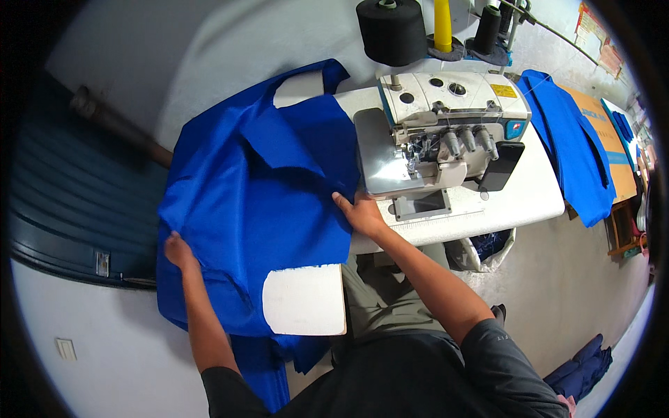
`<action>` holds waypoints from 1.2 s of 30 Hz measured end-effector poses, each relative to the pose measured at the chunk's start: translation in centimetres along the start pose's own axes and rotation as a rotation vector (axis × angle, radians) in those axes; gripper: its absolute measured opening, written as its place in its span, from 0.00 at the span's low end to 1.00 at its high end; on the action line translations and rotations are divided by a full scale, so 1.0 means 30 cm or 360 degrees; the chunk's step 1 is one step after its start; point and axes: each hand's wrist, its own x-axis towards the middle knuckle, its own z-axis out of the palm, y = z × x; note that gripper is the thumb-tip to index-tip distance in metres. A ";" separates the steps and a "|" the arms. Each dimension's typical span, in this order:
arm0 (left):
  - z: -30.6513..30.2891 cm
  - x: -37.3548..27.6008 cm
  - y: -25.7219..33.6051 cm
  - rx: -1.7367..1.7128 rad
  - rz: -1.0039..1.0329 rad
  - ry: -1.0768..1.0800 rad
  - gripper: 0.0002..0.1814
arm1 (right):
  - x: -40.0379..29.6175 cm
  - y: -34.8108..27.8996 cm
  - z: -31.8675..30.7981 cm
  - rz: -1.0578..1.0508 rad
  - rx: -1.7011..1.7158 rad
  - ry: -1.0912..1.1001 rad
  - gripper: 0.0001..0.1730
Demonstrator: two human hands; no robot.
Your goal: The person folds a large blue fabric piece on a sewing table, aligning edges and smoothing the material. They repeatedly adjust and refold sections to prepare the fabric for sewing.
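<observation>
A large piece of blue fabric [292, 219] lies spread over the left part of the white sewing table [308, 300], with a loose flap folded across its upper middle. At the cloth's left side, my left hand [180, 252] has its fingers curled on a gathered bit of it. My right hand [364, 213] rests at the cloth's right edge, thumb over the fabric and the other fingers partly hidden beside the machine. Just beyond it stands a white overlock sewing machine [454, 99] with a shiny metal plate [379, 151]; the cloth lies left of this plate.
Thread cones, a large black one [391, 31] and a yellow one [442, 26], stand above the machine. A smartphone [502, 166] leans at its right front. More blue cloth pieces [569, 146] lie on a cardboard box [606, 136]. A scrap bag [502, 256] hangs below the table.
</observation>
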 end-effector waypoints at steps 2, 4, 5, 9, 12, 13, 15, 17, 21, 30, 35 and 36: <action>0.067 -0.079 -0.105 0.0585 0.0166 0.0026 0.15 | 0.000 0.001 -0.006 0.0053 -0.0011 -0.0029 0.37; 0.128 -0.168 -0.149 0.0333 0.0331 0.0064 0.14 | -0.002 0.005 -0.019 0.0128 -0.0020 -0.0079 0.36; 0.137 -0.192 -0.152 0.0396 0.0217 0.0057 0.14 | -0.008 0.010 -0.028 0.0205 0.0141 -0.0199 0.35; 0.070 -0.140 -0.026 0.0611 0.0238 -0.0194 0.13 | -0.023 0.007 -0.051 0.0195 0.0670 -0.0330 0.33; -0.010 -0.126 0.151 0.0805 0.0727 -0.0135 0.14 | -0.034 -0.002 -0.051 0.0216 0.0659 -0.0318 0.36; -0.020 -0.158 0.224 0.0653 0.0934 0.0009 0.14 | -0.029 -0.006 -0.052 0.0210 0.0507 -0.0332 0.38; -0.008 -0.275 0.384 0.0104 0.1115 -0.0042 0.14 | -0.022 -0.013 -0.042 0.0192 0.0255 -0.0289 0.40; 0.019 -0.445 0.525 -0.0431 0.0936 -0.0733 0.13 | -0.011 -0.016 -0.025 0.0143 0.0077 -0.0157 0.42; 0.095 -0.726 0.689 -0.0329 0.0949 -0.1250 0.19 | 0.006 -0.007 0.007 0.0063 -0.0112 0.0010 0.44; 0.131 -0.379 0.569 -0.0779 0.0782 -0.0494 0.07 | -0.004 0.011 -0.013 0.0023 0.0162 -0.0058 0.39; -0.039 0.006 0.166 -0.0889 -0.0109 -0.0031 0.17 | 0.004 0.001 -0.018 0.0220 0.0206 -0.0183 0.37; -0.031 0.020 0.090 -0.1001 -0.0470 -0.0191 0.18 | 0.006 0.003 -0.020 0.0260 0.0262 -0.0223 0.36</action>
